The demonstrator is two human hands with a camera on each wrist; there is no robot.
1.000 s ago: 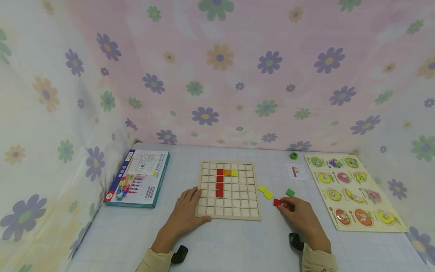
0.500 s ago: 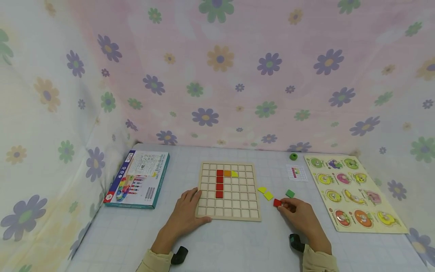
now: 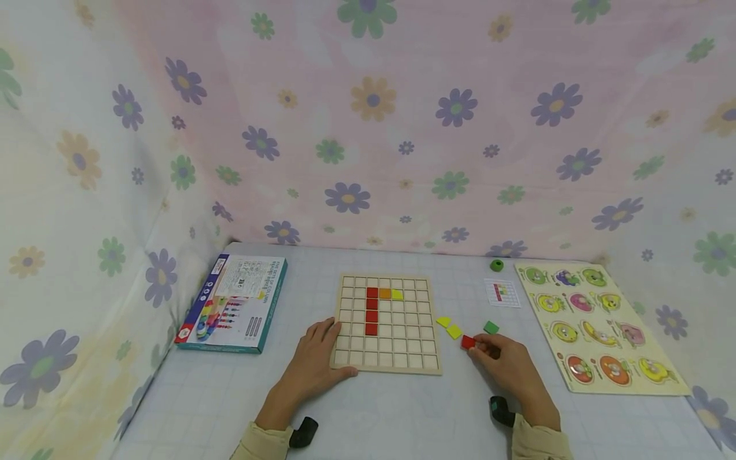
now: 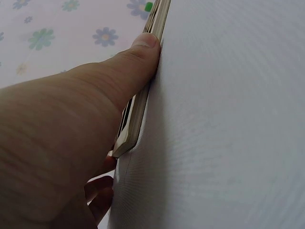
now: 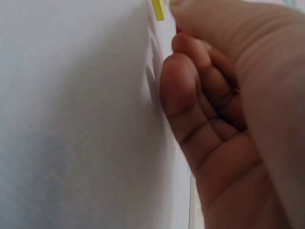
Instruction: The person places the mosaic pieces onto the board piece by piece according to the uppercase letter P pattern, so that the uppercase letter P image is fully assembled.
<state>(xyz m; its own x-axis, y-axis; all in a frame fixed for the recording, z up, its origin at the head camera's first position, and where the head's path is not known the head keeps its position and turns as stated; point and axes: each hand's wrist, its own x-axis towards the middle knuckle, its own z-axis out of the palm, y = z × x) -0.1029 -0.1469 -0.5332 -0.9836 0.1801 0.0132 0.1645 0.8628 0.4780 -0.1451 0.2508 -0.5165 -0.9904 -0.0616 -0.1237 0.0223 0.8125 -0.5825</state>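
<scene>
A wooden grid board [image 3: 400, 345] lies in the middle of the table. In its cells sit a column of red tiles [image 3: 372, 316], an orange tile [image 3: 384, 293] and a yellow tile [image 3: 397, 294] with a rounded corner. My left hand [image 3: 310, 358] rests against the board's near left corner, its straight thumb [image 4: 138, 57] along the front edge and its fingers at the left side. To the right of the board, my right hand [image 3: 508, 364] pinches a red tile [image 3: 467, 342] between thumb and finger, low over the table. Beside it lie two yellow tiles [image 3: 454, 331] and a green tile [image 3: 491, 327].
A pattern card [image 3: 502, 292] and a green bead [image 3: 497, 264] lie at the back right. Further right is a wooden fruit puzzle board [image 3: 598, 329]. At the left lies a toy box [image 3: 232, 303]. Flowered cloth [image 3: 402, 128] walls the table in behind and at both sides.
My right hand has shifted the pinched red tile very slightly to the left. The left hand and the board have not moved.
</scene>
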